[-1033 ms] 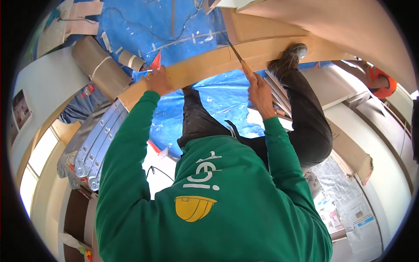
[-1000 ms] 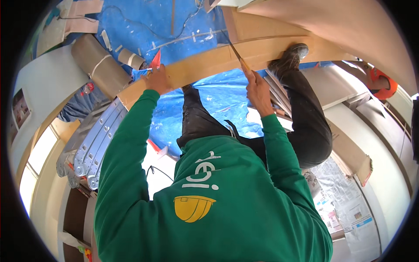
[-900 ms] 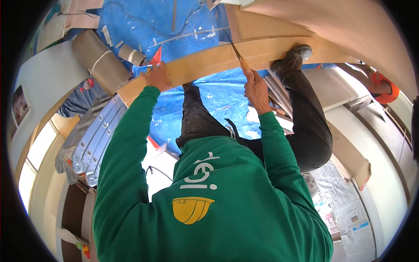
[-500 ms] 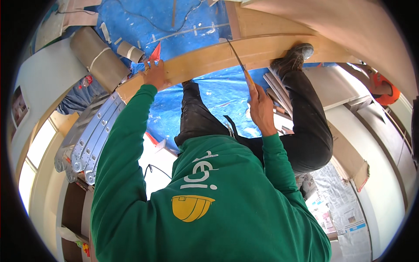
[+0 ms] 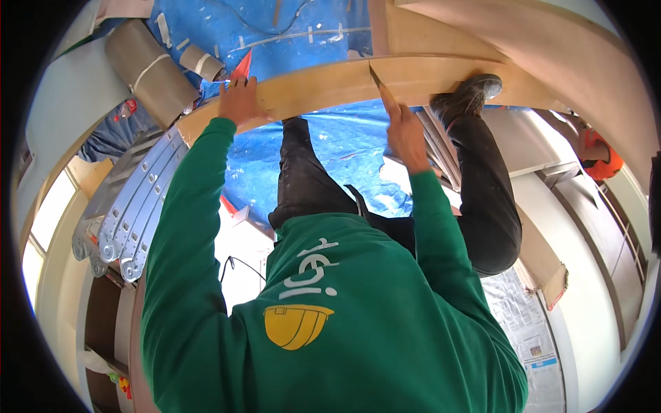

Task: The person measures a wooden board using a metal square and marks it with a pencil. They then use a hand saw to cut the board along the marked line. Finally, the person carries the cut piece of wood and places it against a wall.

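Note:
A long pale wooden board (image 5: 310, 88) runs across the upper middle. My left hand (image 5: 237, 103) grips its left part, fingers over the wood, near a red pointed object (image 5: 242, 65) behind it. My right hand (image 5: 406, 138) is closed on the yellowish handle of a thin dark-bladed saw (image 5: 379, 81), whose blade lies across the board right of centre. My right boot (image 5: 465, 96) rests on the board farther right; my left leg (image 5: 299, 172) reaches beneath it.
Blue sheeting (image 5: 261, 162) covers the floor. Brown rolls (image 5: 148, 86) and folded metal ladder-like pieces (image 5: 127, 227) lie left. Stacked boards (image 5: 437, 151) and cardboard (image 5: 544, 265) are right. Another person in orange (image 5: 595, 155) is at far right.
The view has shifted slightly, bringing board and hands higher in the picture. My right hand and the saw have moved back and forth along the blade's line; my left hand stays on the board.

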